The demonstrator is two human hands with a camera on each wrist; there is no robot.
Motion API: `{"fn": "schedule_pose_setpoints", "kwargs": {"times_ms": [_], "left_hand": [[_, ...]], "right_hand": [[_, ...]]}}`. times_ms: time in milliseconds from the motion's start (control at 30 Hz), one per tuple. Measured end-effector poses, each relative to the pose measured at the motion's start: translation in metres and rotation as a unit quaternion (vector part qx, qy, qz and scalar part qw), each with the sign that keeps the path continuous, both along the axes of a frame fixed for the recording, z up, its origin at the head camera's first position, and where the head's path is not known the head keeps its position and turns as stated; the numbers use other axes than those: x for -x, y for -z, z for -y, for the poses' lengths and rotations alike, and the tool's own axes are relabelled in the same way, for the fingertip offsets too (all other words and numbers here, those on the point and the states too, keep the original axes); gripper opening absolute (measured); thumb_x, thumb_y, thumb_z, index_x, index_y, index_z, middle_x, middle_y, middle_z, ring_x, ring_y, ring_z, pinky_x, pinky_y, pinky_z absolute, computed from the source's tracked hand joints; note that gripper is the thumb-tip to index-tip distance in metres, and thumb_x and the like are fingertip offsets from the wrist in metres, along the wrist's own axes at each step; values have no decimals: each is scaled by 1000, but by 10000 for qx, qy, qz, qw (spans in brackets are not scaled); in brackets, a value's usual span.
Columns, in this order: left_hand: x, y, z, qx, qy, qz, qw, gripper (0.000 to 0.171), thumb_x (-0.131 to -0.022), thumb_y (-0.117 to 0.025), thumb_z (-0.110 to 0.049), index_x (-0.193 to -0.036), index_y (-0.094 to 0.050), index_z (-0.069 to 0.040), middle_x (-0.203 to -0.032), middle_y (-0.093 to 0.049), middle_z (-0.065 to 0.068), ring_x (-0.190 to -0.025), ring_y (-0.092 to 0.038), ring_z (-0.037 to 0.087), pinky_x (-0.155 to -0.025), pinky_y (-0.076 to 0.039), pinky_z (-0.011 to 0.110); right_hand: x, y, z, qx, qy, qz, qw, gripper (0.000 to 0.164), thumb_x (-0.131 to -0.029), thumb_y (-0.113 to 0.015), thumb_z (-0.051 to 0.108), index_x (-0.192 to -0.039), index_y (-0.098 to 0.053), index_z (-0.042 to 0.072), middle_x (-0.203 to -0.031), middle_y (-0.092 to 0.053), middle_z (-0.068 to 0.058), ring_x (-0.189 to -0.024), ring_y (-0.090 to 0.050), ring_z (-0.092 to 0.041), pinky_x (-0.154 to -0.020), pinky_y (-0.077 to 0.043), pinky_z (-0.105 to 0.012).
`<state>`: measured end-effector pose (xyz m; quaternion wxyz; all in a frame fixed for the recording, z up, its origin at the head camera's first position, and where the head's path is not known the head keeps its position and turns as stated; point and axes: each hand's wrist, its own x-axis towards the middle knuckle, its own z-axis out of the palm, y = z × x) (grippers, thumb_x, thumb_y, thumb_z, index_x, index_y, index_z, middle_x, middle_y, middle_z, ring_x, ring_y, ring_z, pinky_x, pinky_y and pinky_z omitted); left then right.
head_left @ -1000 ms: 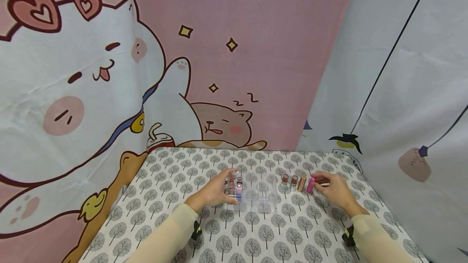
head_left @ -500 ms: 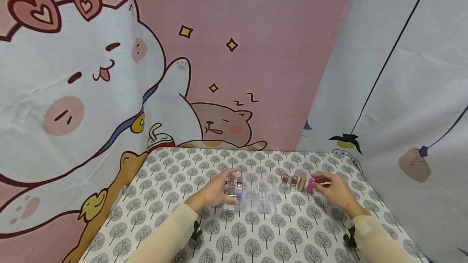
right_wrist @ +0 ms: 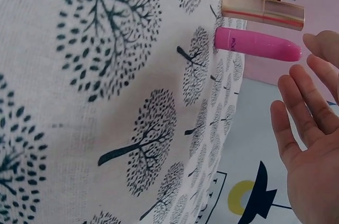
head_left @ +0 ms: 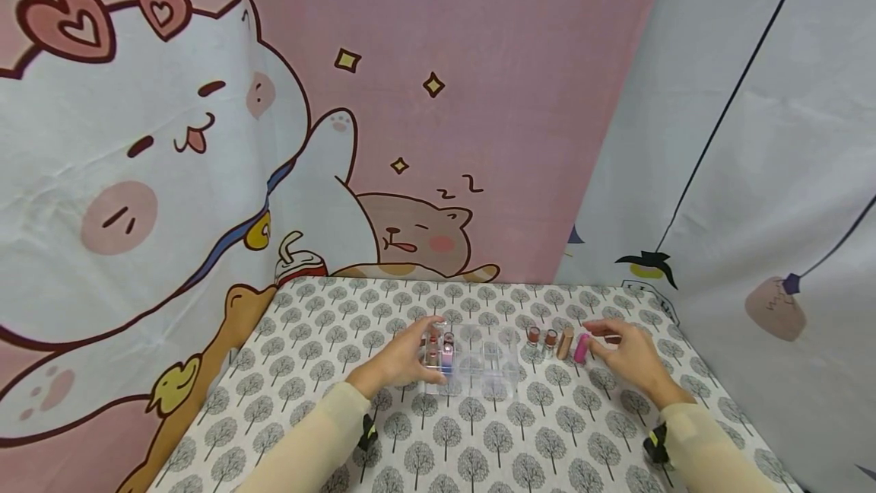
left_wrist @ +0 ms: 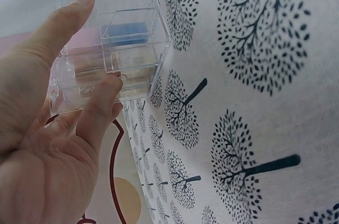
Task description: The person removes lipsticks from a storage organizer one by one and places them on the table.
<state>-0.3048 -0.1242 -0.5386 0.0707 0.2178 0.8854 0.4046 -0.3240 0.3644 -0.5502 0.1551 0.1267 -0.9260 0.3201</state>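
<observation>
My left hand [head_left: 402, 356] grips the left end of a clear plastic organizer [head_left: 505, 373], thumb on the near side and fingers on the far side. Its left compartments hold a few lipsticks, one of them pink and blue [head_left: 448, 356]. In the left wrist view a fingertip lies against the wall of the organizer [left_wrist: 132, 9]. A bright pink lipstick tube [right_wrist: 258, 45] stands upright on the table. Close to its top is my right hand [head_left: 626, 354], fingers loosely bent; the right wrist view shows a small gap between the fingertips and the tube.
Left of the pink tube stands a gold lipstick tube [head_left: 565, 343]. Two clear-based tubes with brownish tops [head_left: 550, 338] stand beyond it, towards the organizer. A tree-print cloth [head_left: 472, 447] covers the table, and cartoon curtains [head_left: 479, 97] hang behind.
My right fingers have let go of the pink lipstick tube and drawn slightly apart from it; the tube stays upright in place. The left hand has not visibly moved.
</observation>
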Motion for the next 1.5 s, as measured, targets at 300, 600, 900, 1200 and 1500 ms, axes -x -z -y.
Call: {"fn": "schedule_pose_setpoints", "kwargs": {"times_ms": [300,600,900,1200,1500], "left_hand": [[0,0,0,175,-33,-122,9998,123,-83,-109,-33,-182,-36,-26,-163,-63,11,-135,-70,31,-119,-63,59],[0,0,-1,171,2,-119,9998,122,-85,-108,-30,-182,-35,-26,-161,-64,8,-121,-70,20,-113,-64,53],[2,2,1,26,20,-38,10000,122,-83,-109,-29,-181,-36,-26,-161,-63,9,-143,-69,35,-122,-62,58],[1,2,0,12,66,-93,9999,122,-83,-109,-29,-181,-37,-24,-161,-63,13,-138,-70,33,-121,-63,59],[0,2,2,17,41,-116,9999,121,-84,-108,-30,-181,-36,-26,-162,-63,10,-138,-70,33,-118,-64,57]], "right_hand": [[-4,-13,11,-128,-58,-275,9995,38,-106,-89,21,-141,-80,10,-138,-83,-18,-124,-79,-48,-105,-66,-74],[-7,-23,28,-222,-187,-683,9972,38,-102,-92,16,-139,-83,15,-134,-85,-14,-121,-81,-45,-104,-67,-72],[-11,-35,52,-320,-431,-1102,9925,38,-99,-94,11,-135,-85,14,-134,-86,-10,-117,-81,-37,-90,-69,-33],[-14,-42,74,-84,-875,-1212,9887,36,-98,-93,6,-132,-85,11,-130,-86,-11,-85,-72,-2,-61,-59,-22],[-16,-44,102,-65,-1133,-1319,9847,33,-97,-94,6,-129,-87,13,-127,-87,-8,-90,-76,-10,-71,-68,-24]]}}
